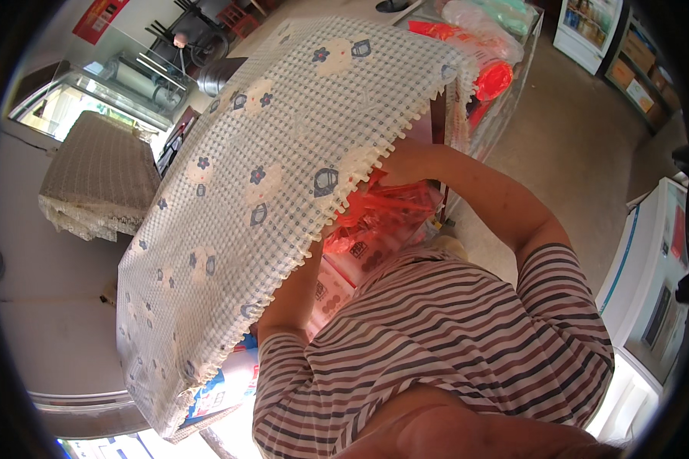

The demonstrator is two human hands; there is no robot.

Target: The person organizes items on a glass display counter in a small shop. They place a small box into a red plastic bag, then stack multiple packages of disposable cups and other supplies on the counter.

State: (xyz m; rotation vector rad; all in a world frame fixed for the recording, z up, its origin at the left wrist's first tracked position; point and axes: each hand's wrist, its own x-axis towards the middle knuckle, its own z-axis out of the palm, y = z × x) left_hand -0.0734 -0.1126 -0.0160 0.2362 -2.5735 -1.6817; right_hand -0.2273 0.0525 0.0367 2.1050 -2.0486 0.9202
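Note:
Folds of a red plastic bag [399, 198] gather at my right hand [391, 165], which grips it just below the scalloped hem of the tablecloth; its fingertips are partly covered. My left forearm [295, 292] reaches under the same hem, and the cloth hides the left hand. The patterned tablecloth [287, 126], checked with flowers and pale figures, drapes over the table in front of me. Beneath its edge, pinkish printed packages [333, 290] lie against my striped shirt, close to the red bag.
Red and clear plastic bags [482, 46] lie on a glass-topped counter beyond the table's right corner. A white appliance [637, 269] stands at my right. Blue-and-white packaging [218, 396] shows under the near left hem. A cloth-covered object [100, 172] is at the left.

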